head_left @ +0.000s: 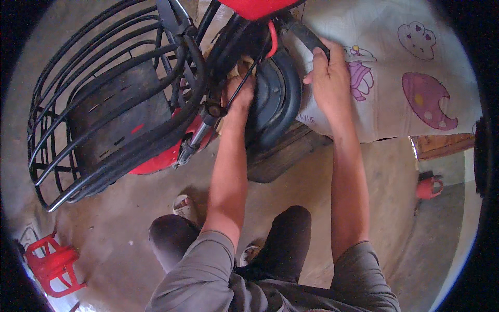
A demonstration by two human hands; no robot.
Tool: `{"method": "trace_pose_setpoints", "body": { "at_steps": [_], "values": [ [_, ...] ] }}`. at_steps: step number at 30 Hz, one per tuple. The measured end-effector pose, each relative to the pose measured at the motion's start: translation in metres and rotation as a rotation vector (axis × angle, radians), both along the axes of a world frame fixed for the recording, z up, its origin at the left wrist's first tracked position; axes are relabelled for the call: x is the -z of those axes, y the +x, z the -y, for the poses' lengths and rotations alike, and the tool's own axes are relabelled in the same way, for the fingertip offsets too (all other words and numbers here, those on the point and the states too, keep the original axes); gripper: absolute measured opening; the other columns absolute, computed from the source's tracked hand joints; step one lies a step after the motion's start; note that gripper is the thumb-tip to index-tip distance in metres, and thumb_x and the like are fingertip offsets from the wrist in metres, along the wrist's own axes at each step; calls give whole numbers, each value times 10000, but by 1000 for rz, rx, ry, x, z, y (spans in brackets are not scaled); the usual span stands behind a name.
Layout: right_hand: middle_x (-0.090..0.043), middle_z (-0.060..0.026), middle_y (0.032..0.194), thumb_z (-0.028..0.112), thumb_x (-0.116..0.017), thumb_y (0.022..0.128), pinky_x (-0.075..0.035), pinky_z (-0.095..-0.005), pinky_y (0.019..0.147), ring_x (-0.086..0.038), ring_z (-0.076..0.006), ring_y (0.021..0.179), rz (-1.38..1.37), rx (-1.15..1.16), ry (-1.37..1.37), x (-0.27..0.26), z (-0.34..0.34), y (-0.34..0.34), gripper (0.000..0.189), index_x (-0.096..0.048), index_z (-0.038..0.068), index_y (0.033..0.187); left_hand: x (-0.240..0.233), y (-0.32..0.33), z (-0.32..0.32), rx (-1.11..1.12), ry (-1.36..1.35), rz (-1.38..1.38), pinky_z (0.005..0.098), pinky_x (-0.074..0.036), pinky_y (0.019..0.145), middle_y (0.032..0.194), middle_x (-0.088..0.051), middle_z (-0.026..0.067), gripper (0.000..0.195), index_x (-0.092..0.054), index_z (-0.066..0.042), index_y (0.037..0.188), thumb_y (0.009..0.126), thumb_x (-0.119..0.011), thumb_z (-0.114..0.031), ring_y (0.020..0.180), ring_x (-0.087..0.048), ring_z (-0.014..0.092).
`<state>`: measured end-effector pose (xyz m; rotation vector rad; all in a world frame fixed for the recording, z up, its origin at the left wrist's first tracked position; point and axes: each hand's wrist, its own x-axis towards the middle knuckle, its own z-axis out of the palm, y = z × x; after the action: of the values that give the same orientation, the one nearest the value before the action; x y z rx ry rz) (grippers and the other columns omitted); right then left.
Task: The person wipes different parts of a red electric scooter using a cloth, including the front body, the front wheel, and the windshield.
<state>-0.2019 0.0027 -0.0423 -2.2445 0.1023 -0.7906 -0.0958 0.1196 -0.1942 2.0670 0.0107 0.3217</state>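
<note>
My left hand (238,91) reaches into the front of a red and black scooter-like vehicle (255,7), behind its wire basket (117,97). A black cable (243,84) crosses in front of the hand. Its fingertips lie deep among dark parts and something tan, so what they touch is unclear. With my right hand (331,74) I grip the end of a black bar (306,35), perhaps a handlebar grip, on the right side. Between my arms is a dark rounded part with a thick rim (292,89). A red curved tube or cable (273,39) runs above it.
A pale cloth with printed pink figures (390,109) covers a surface at the right. A dark wooden-looking piece (280,160) sits under the rounded part. A red plastic stool (54,265) stands at lower left, a red mug-like container (429,188) at right, on the brown floor (128,218).
</note>
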Motion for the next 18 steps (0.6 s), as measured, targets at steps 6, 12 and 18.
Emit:
{"method": "trace_pose_setpoints", "body": {
  "at_steps": [6,12,18],
  "values": [
    [-665,-200,870,220,-474,993,-533,-395,638,-663,-248,557,-4,1,26,-1,6,-2,343,-536,-19,1231,-12,-61,0,-79,-14,398,479,-444,981,1182,-616,284,441,-622,-63,1244,997,-408,-358,1108,-578,452],
    [-661,-253,988,220,-488,985,-510,-455,814,-670,-393,852,45,4,-29,2,9,1,338,-543,-10,1225,-16,-110,1,63,-72,220,548,-413,863,974,-596,283,273,-603,36,952,934,-479,-208,904,-553,489],
    [-629,-184,917,232,-485,993,-499,-391,718,-612,-289,731,108,4,-102,12,18,10,345,-537,10,1252,-34,-122,8,110,-183,379,529,-390,900,995,-576,238,216,-600,50,944,896,-519,-145,1005,-491,442]
  ]
}}
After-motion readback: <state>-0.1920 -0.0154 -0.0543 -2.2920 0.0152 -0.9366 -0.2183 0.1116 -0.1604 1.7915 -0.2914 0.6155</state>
